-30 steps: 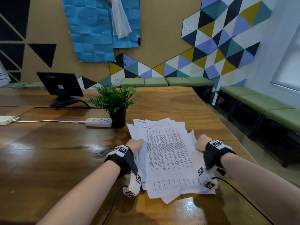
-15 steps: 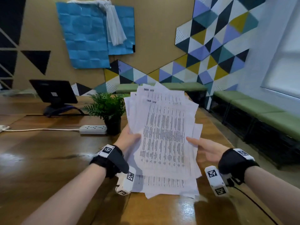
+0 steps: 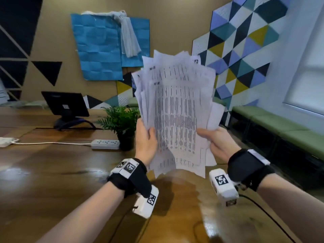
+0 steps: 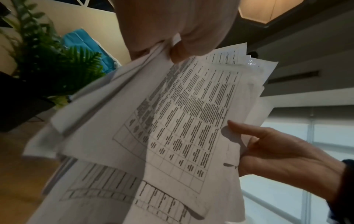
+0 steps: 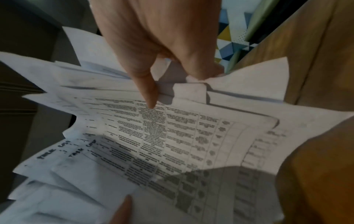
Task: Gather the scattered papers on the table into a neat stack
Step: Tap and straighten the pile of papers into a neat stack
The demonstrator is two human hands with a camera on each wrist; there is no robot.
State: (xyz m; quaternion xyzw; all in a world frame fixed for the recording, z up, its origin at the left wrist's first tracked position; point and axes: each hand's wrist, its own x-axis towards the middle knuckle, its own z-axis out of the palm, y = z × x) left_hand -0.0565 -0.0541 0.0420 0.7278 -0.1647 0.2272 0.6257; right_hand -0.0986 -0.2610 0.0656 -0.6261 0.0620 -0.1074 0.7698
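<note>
A loose bundle of printed white papers (image 3: 177,111) stands nearly upright in the air above the wooden table (image 3: 52,172), its sheets fanned and uneven at top and bottom. My left hand (image 3: 146,141) grips the bundle's left edge, thumb on the front sheet. On the other side my right hand (image 3: 215,141) pinches the right edge with its thumb across the front. The left wrist view shows the papers (image 4: 172,128) with the right hand (image 4: 277,151) at their edge. From the right wrist the papers (image 5: 172,144) spread below my right hand's thumb (image 5: 147,87).
A small potted fern (image 3: 121,123) and a white power strip (image 3: 105,144) sit just beyond the hands. A dark monitor (image 3: 64,104) stands at the back left. Green benches (image 3: 280,123) line the right wall past the table's edge.
The bundle has been lifted off the table and tipped upright. My right hand, open beside it half a second ago, now pinches its right edge.
</note>
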